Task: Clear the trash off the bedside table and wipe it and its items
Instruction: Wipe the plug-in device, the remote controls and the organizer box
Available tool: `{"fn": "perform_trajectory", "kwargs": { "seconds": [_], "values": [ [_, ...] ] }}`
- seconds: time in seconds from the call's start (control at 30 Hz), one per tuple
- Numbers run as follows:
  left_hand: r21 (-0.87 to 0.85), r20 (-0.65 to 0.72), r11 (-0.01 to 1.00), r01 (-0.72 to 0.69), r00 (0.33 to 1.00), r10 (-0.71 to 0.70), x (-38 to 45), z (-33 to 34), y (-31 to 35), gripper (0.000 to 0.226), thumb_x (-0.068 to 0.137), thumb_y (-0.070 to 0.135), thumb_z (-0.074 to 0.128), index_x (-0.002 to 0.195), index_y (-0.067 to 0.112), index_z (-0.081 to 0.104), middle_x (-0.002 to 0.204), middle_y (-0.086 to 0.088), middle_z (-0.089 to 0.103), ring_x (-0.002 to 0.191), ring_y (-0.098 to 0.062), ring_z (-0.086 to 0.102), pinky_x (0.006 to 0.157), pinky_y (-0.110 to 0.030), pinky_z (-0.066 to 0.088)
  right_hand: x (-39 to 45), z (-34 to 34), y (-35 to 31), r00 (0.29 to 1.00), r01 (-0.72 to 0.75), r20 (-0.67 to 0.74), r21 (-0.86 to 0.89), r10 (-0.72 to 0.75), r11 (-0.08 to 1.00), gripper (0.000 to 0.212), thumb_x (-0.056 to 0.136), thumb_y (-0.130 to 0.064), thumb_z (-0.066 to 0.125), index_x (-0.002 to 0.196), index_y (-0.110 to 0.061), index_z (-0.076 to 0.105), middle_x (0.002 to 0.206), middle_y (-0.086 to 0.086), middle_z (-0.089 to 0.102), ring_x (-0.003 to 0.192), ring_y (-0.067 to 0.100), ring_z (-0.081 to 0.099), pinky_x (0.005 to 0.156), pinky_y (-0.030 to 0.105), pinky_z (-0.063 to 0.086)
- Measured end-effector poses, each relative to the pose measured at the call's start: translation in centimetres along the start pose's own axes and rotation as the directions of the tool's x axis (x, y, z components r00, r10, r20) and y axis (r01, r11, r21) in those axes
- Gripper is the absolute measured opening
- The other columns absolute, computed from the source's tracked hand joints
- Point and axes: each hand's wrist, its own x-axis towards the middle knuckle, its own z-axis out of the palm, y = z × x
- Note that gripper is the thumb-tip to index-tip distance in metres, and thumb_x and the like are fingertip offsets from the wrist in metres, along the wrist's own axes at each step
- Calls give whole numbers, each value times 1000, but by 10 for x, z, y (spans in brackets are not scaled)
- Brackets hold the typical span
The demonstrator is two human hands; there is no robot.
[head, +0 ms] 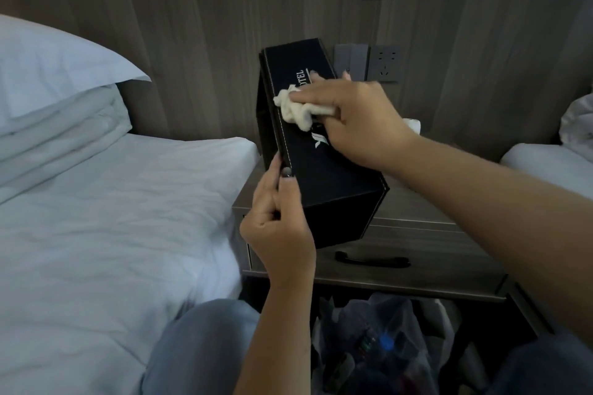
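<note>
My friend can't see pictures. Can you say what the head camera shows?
A person's right hand wipes a black box with a white cloth while the left hand grips its corner, above a bedside table beside a white bed.

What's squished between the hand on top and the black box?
In the head view, a crumpled white cloth lies between the right hand and the black box. The left hand holds the box's near corner.
</note>
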Motion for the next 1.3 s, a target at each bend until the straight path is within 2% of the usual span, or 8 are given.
{"fn": "perform_trajectory", "kwargs": {
  "seconds": [0.1,0.23,0.43,0.57,0.83,1.07,1.2,1.3],
  "values": [
    [6,124,1000,-24,992,24,1,-9,-4,24,78,31,62,68,11,54,106,-15,70,82,-15,67,71,-17,48,-9,10,-5,999,35,-20,17,-34,999,36,75,21,44,97,10,70,108,19,71,124,11,40,115,16,5],
    [-36,334,999,11,943,2,1,-25,-8,31,80,29,62,85,4,43,73,-7,52,63,-9,45,56,-19,40,-35,5,-16,995,77,63,39,-79,996,44,81,18,49,115,-1,68,128,13,62,134,23,44,120,46,15],
    [-40,383,992,118,919,-94,7,-38,-7,26,72,27,66,80,11,46,72,-6,48,65,-16,42,56,-26,35,-46,0,-24,916,351,228,-52,-331,935,37,90,1,36,105,8,69,124,20,63,136,22,39,118,33,18],
    [-84,453,984,155,886,-101,9,-42,-6,25,74,24,68,77,13,46,71,-2,49,64,-14,41,56,-24,34,-17,-17,-4,852,445,358,-113,-381,888,42,82,20,48,118,6,64,137,16,54,138,24,36,117,51,24],
    [-82,585,973,214,801,-127,20,-53,-6,23,77,18,69,82,9,50,83,-5,61,76,-15,55,65,-20,44,-3,-11,9,951,294,155,-179,-268,939,42,84,16,44,118,2,65,129,16,60,132,29,47,116,44,26],
    [-12,739,911,413,618,-270,51,-50,20,50,70,-13,60,114,6,46,119,-8,68,100,-21,66,79,-26,54,-53,-10,4,974,207,-43,-233,-222,950,36,78,19,45,103,6,68,119,22,63,126,29,51,109,41,29],
    [299,713,934,195,604,-355,40,-48,48,87,65,3,62,144,28,36,135,14,59,120,-6,58,93,-25,47,-63,1,-2,977,171,-82,-259,-199,950,50,74,23,46,118,7,63,128,25,57,128,43,48,109,57,31],
    [462,721,877,-136,634,-282,17,-34,65,67,59,27,66,121,45,48,108,17,67,95,-1,65,74,-22,53,-65,8,-3,981,135,-104,-231,-162,964,55,73,25,47,122,6,60,131,24,56,129,42,47,109,60,30]
  ]
}}
